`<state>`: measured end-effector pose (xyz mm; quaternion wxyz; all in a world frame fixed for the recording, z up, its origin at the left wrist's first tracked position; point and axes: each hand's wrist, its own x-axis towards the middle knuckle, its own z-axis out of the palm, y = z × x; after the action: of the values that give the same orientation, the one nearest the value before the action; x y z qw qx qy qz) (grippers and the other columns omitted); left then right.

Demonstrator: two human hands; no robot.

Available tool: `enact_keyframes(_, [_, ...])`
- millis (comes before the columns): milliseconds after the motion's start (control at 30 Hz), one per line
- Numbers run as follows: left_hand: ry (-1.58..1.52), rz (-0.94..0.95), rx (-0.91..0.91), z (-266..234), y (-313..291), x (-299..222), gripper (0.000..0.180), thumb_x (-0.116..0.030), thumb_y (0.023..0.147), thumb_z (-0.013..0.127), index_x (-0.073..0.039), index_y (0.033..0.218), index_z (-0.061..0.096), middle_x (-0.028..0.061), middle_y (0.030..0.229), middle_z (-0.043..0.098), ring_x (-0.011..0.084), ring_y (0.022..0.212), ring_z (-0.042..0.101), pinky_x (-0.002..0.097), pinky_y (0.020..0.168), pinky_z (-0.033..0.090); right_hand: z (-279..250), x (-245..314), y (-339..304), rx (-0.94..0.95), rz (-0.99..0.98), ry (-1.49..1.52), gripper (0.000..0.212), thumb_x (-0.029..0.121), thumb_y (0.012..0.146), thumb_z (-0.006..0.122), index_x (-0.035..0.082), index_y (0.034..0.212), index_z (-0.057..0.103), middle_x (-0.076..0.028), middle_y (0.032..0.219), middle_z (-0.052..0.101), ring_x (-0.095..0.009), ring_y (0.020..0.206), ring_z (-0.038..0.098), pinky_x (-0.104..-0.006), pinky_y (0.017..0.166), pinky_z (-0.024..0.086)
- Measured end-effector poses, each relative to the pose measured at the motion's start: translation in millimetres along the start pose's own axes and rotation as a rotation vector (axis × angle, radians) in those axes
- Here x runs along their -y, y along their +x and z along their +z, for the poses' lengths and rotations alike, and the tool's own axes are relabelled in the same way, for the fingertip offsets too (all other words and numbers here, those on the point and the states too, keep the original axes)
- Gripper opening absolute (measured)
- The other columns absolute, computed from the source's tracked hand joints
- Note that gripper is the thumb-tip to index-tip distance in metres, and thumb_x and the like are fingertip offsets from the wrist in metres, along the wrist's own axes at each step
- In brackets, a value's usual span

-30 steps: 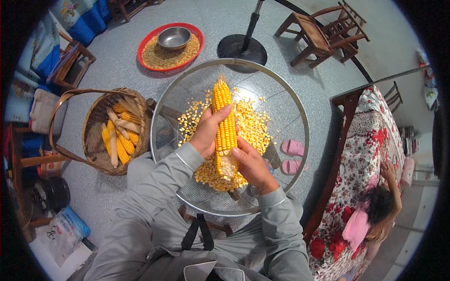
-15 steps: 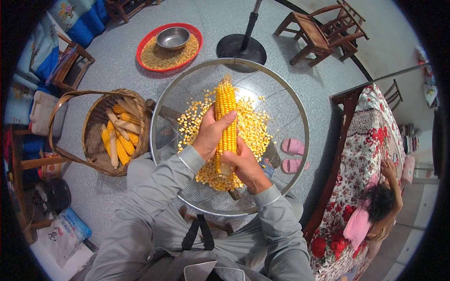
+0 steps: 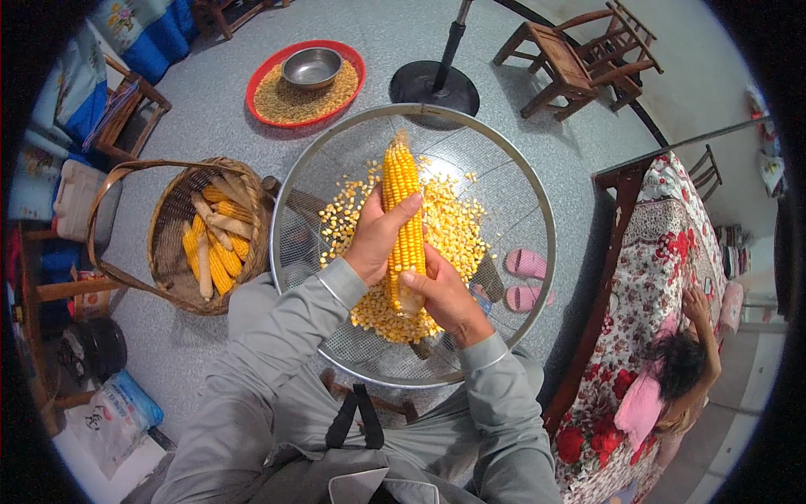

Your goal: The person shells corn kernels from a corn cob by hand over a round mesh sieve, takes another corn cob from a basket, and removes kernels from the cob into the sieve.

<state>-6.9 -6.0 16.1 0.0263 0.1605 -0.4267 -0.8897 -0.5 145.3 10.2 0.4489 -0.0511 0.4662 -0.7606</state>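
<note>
I hold a yellow corn cob (image 3: 403,189) upright over a large round wire-mesh sieve (image 3: 512,181) resting on my lap. My left hand (image 3: 376,238) wraps the cob's middle from the left. My right hand (image 3: 442,294) grips its lower end, where the kernels are stripped off. Loose yellow kernels (image 3: 457,227) lie heaped on the mesh under and around the cob.
A woven handled basket (image 3: 168,260) with several cobs stands on the floor at my left. A red tray (image 3: 267,76) of grain with a metal bowl (image 3: 311,67) lies beyond. A fan base (image 3: 434,81), wooden stools (image 3: 579,55), a floral-covered bed (image 3: 655,294) with a person (image 3: 680,370) at right.
Both hands have shifted slightly on the cob; the right hand has slid along its lower end. The cob stays upright over the sieve.
</note>
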Motion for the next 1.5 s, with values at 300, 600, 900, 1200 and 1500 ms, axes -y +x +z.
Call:
enact_keyframes(300, [0.115,0.033,0.01,5.0,-1.1,10.6,0.041,-0.018,0.09,0.069,-0.004,0.121,0.046,0.0044,0.099,0.056,0.0132,0.08,0.06,0.0276,0.069,0.053,-11.8,-6.3,4.5,-0.09,0.061,-0.444,0.057,0.019,0.085,0.068,-0.002,0.132,0.044,-0.008,0.116,0.058,-0.015,0.104,0.055,-0.0293,0.089,0.046])
enact_keyframes(600, [0.337,0.165,-0.018,7.2,0.7,6.5,0.041,-0.014,0.089,0.069,-0.003,0.122,0.047,0.0031,0.101,0.057,0.0115,0.088,0.057,0.0274,0.079,0.05,-13.6,-11.8,1.0,-0.193,-0.046,-0.459,0.049,0.004,0.082,0.044,0.0,0.131,0.049,-0.002,0.102,0.057,-0.011,0.087,0.053,-0.0257,0.076,0.044])
enact_keyframes(900, [0.019,0.003,-0.091,-0.4,3.4,-0.8,0.032,-0.016,0.092,0.065,-0.005,0.116,0.049,0.0029,0.095,0.056,0.0114,0.081,0.058,0.0263,0.07,0.052,-6.9,0.6,-0.2,-0.141,0.008,-0.066,0.057,0.015,0.088,0.07,-0.004,0.134,0.044,-0.009,0.116,0.06,-0.015,0.102,0.06,-0.0285,0.089,0.049])
enact_keyframes(1200, [0.097,0.004,-0.069,5.0,0.4,-0.4,0.033,-0.018,0.092,0.066,-0.004,0.116,0.048,0.0036,0.096,0.057,0.0112,0.081,0.058,0.0269,0.07,0.051,-9.8,-7.2,2.2,-0.221,-0.015,-0.022,0.053,0.012,0.084,0.074,-0.003,0.127,0.047,-0.009,0.113,0.061,-0.015,0.098,0.062,-0.028,0.087,0.051])
enact_keyframes(1500, [0.037,0.033,-0.065,0.2,2.5,-0.7,0.031,-0.019,0.093,0.065,-0.004,0.115,0.048,0.0048,0.092,0.057,0.0135,0.075,0.061,0.0276,0.065,0.054,-11.4,-8.3,4.9,-0.155,-0.077,-0.021,0.045,0.008,0.088,0.069,-0.003,0.127,0.048,-0.008,0.114,0.062,-0.014,0.1,0.061,-0.0275,0.091,0.049])
